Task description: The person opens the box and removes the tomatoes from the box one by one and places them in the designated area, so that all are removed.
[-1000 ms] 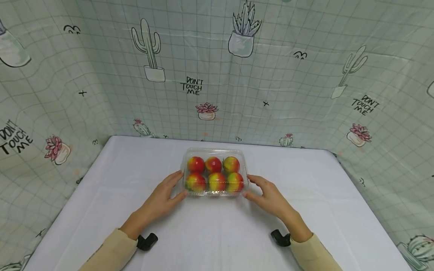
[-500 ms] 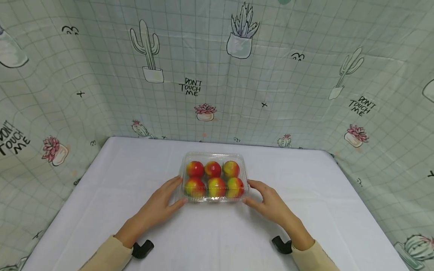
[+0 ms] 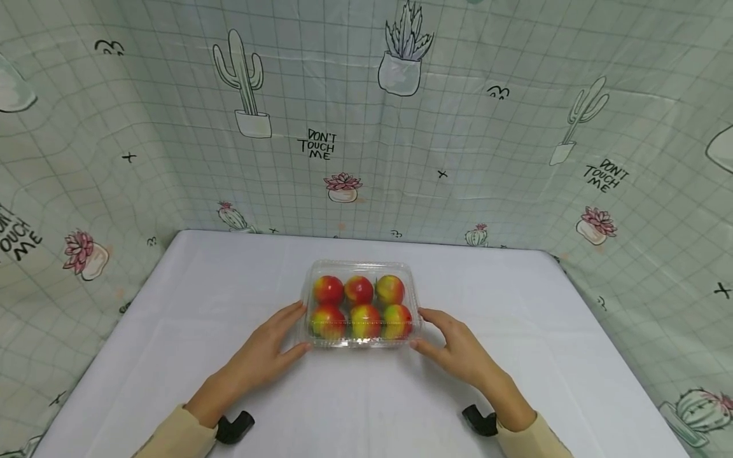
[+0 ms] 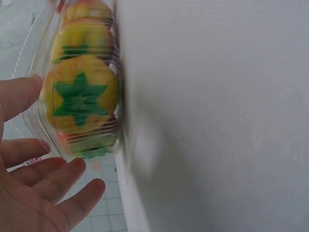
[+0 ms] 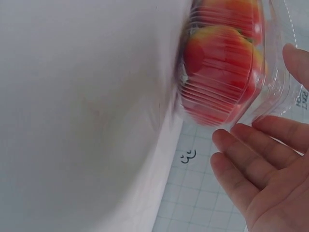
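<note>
A clear plastic clamshell box [image 3: 362,343] lies on the table with its lid down. Inside, round red-and-yellow fruits [image 3: 365,320] sit in two rows of three; one shows a green star-shaped leaf crown [image 4: 79,99] in the left wrist view. My left hand [image 3: 258,353] is at the box's left side, thumb by the front corner and index fingertip at the rim, the other fingers spread loosely. Mirroring it, my right hand [image 3: 458,343] touches the right side, its fingers [image 5: 241,179] nearly straight in the right wrist view.
The table [image 3: 366,407] has a white cloth. Behind and on both sides hangs a green checked curtain [image 3: 366,108] printed with cacti. A black camera mount [image 3: 235,427] is strapped at the left wrist, another mount [image 3: 480,420] at the right.
The box has slid a little toward me over the cloth, both hands moving along with it at its sides. The head view has shifted slightly.
</note>
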### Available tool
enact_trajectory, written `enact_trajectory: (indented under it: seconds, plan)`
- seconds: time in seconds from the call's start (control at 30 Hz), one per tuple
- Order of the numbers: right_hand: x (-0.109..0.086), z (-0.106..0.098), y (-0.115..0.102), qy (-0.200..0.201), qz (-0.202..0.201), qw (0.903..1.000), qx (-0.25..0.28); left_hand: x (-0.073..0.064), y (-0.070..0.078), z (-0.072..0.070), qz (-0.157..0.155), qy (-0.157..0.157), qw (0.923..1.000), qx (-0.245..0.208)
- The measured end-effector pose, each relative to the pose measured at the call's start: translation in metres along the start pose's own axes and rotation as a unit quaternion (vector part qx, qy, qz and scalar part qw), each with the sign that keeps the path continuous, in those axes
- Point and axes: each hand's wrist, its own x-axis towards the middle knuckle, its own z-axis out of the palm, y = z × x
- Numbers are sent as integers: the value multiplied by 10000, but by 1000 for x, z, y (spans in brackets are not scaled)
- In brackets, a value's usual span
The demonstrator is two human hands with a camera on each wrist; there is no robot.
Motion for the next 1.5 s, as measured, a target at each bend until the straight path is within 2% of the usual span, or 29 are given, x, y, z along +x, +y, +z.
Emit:
enact_trajectory:
  seconds: [0.27, 0.57, 0.9, 1.17, 1.5]
  plan:
    - [-9, 0, -2, -23, 39, 10000, -11, -6, 5, -3, 17, -76, 10000, -18]
    - [-10, -1, -1, 46, -128, 9999, -33, -6, 6, -3, 56, -68, 10000, -18]
    - [-4, -11, -4, 295, -427, 9986, 19, -1, 9, -10, 77, -68, 9999, 88]
    - [-1, -17, -7, 348, -429, 9985, 12, 4, 14, -18, 86, -85, 9997, 196]
    - [6, -24, -5, 542, -576, 9969, 55, 12, 16, -22, 91, 31, 10000, 10]
